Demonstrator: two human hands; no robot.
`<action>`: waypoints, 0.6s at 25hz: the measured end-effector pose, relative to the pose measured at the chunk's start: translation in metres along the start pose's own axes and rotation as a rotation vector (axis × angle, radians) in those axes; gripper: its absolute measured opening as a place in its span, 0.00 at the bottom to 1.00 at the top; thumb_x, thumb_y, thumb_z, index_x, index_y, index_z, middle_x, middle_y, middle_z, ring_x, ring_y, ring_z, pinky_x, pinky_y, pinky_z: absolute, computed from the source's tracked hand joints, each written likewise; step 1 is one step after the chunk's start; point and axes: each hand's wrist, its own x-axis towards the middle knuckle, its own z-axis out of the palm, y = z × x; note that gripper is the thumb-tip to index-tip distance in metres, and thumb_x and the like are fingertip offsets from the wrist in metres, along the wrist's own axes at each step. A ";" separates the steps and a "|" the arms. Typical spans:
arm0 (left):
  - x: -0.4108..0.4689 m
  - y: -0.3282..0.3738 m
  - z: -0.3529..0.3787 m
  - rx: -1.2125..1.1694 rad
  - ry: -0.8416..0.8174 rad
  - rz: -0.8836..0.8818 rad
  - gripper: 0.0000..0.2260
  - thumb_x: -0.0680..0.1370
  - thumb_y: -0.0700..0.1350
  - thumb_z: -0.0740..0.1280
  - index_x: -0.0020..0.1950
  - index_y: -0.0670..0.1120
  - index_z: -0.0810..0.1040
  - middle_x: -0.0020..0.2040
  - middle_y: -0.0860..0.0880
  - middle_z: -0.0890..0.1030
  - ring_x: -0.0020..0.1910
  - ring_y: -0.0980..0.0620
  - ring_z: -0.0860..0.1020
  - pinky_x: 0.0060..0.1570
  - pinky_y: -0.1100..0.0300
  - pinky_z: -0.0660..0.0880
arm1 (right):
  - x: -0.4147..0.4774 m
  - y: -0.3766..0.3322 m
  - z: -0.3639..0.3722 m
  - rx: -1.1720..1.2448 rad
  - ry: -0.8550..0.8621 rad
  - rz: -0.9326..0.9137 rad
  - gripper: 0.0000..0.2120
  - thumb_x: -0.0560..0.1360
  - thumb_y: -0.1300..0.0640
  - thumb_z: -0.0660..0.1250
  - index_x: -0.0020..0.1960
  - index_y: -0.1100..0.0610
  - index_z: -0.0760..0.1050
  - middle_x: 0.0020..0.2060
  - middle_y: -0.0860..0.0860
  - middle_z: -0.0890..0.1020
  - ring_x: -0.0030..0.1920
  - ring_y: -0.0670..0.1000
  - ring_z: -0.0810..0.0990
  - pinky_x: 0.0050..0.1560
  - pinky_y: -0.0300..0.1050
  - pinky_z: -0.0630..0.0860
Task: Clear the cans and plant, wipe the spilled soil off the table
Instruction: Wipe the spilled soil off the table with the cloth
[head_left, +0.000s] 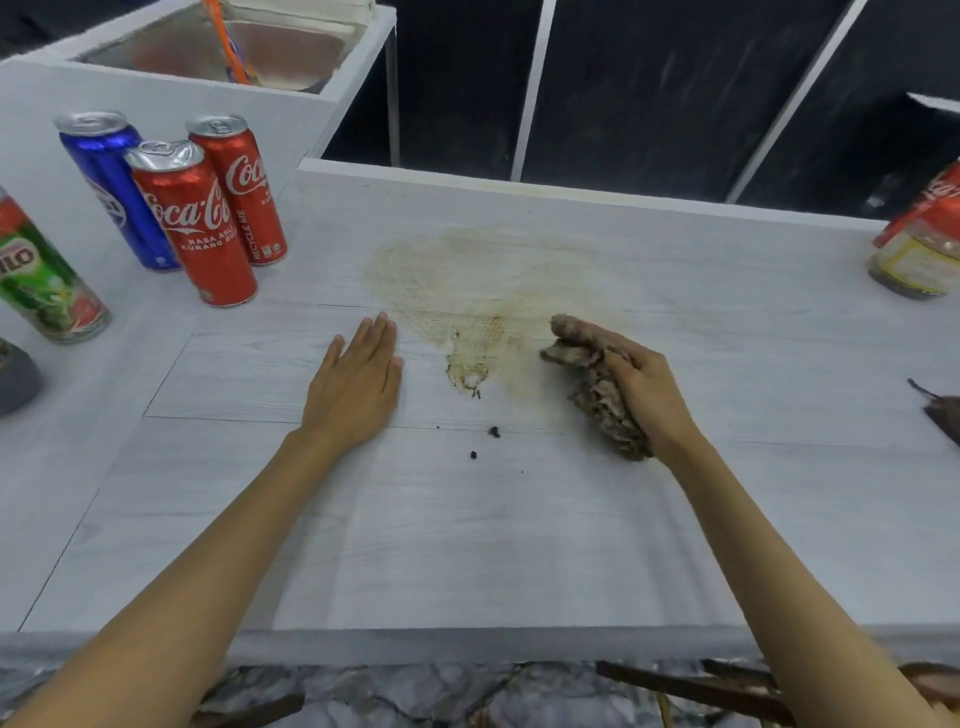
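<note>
My right hand (644, 387) grips a crumpled, soil-stained cloth (597, 384) and presses it on the white table (467, 545), just right of a brownish smear of soil (467, 291). A few dark soil crumbs (492, 431) lie below the smear. Flat on the table to the left of the smear rests my left hand (358, 376), fingers together and holding nothing. Two red Coca-Cola cans (195, 223) and a blue can (117, 187) stand upright at the back left. A green Milo can (44, 280) stands at the left edge.
A steel sink (208, 47) is set in the counter at the back left. A jar and a red can (919, 249) stand at the far right edge. A dark grey object (15, 379) shows at the left edge, a dark leaf-like piece (943, 415) at the right.
</note>
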 end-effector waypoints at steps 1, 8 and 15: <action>0.001 -0.001 0.000 -0.007 -0.016 0.004 0.23 0.82 0.49 0.43 0.76 0.45 0.45 0.78 0.50 0.45 0.76 0.55 0.44 0.74 0.56 0.40 | -0.015 0.006 -0.002 -0.045 0.103 0.072 0.20 0.79 0.63 0.53 0.66 0.51 0.73 0.65 0.47 0.75 0.67 0.48 0.71 0.66 0.37 0.65; 0.004 -0.006 -0.003 -0.039 -0.072 0.038 0.24 0.82 0.49 0.43 0.76 0.44 0.44 0.78 0.50 0.43 0.76 0.54 0.43 0.74 0.56 0.39 | -0.084 -0.009 0.132 -0.437 0.250 0.109 0.28 0.78 0.60 0.54 0.76 0.56 0.48 0.76 0.56 0.44 0.76 0.53 0.40 0.74 0.47 0.35; 0.002 -0.005 -0.003 -0.070 -0.024 0.056 0.23 0.82 0.48 0.44 0.76 0.43 0.46 0.78 0.49 0.47 0.77 0.53 0.45 0.75 0.55 0.41 | -0.002 -0.028 0.168 -0.554 0.282 0.206 0.28 0.78 0.60 0.53 0.75 0.60 0.49 0.75 0.62 0.47 0.76 0.58 0.43 0.75 0.52 0.37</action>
